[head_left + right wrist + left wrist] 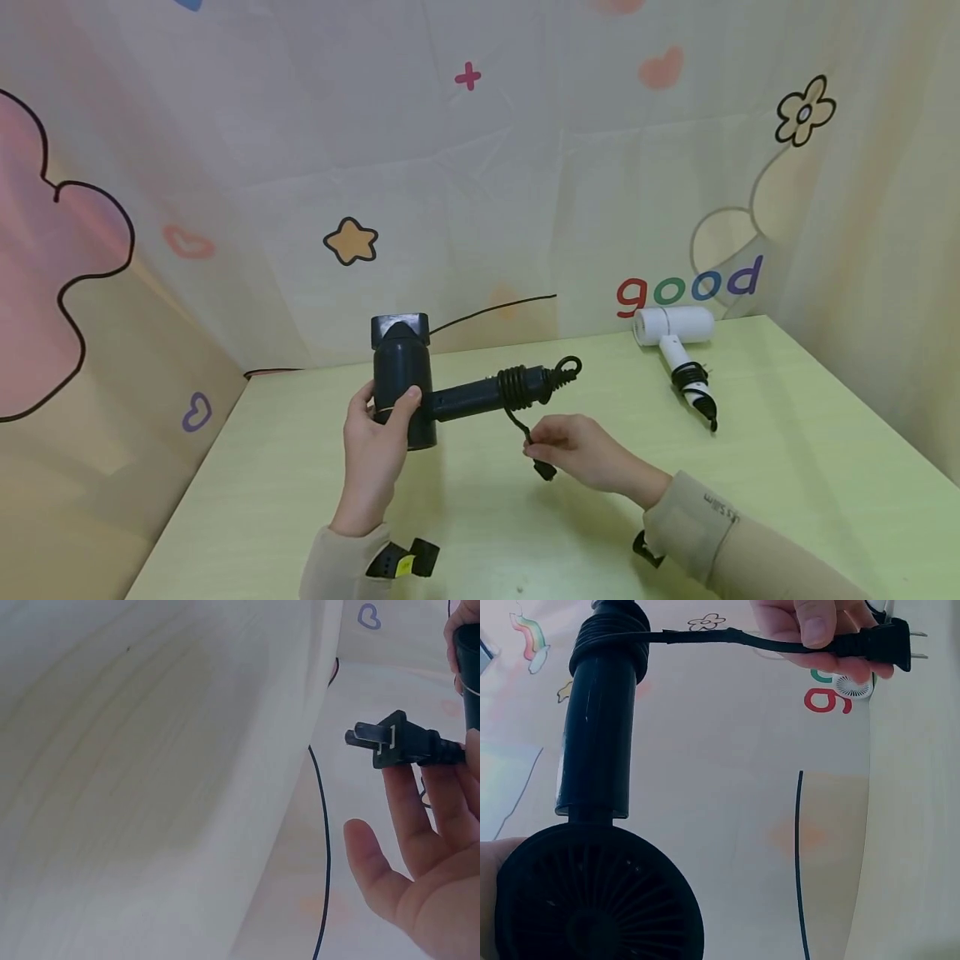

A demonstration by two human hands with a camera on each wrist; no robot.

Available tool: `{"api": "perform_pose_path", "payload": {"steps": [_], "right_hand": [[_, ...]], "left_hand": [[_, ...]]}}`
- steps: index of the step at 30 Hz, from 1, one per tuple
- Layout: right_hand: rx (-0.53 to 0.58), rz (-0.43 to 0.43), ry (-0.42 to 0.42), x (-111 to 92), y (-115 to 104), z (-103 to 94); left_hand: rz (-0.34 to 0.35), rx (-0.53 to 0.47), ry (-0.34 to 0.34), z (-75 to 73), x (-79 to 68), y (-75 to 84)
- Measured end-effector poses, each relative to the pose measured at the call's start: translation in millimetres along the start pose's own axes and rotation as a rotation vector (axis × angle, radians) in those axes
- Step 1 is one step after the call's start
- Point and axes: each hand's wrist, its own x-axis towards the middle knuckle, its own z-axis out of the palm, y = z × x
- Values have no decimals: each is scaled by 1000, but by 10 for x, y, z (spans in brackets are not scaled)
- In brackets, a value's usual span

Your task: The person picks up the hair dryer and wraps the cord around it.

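My left hand (378, 446) grips a black hair dryer (402, 375) by its barrel, thumb across the front, above the table. Its handle (596, 742) points right, with the black cord (514, 388) wound round the lower end. A loose length of cord runs down to my right hand (577, 450), which pinches it just behind the plug (544, 471). In the right wrist view the two-pronged plug (397, 739) sticks out past the fingers. The left wrist view shows the round, slotted grille (600, 900) on the dryer's end.
A white hair dryer (686, 325) with its black cord wrapped round the handle lies at the table's back right. The pale green table (480, 533) ends at a printed curtain (480, 208) behind. Black straps are on both wrists.
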Motion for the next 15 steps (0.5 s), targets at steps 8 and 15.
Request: {"api": "perform_pose_path", "payload": {"steps": [8,15], "right_hand": [[-93,6,39,14,-1,-67],[-180,-57,75,24,11,-139]], "left_hand": [[-30,37,-40,-26,5,-2],[-21,68,-105,-27,4,-42]]}}
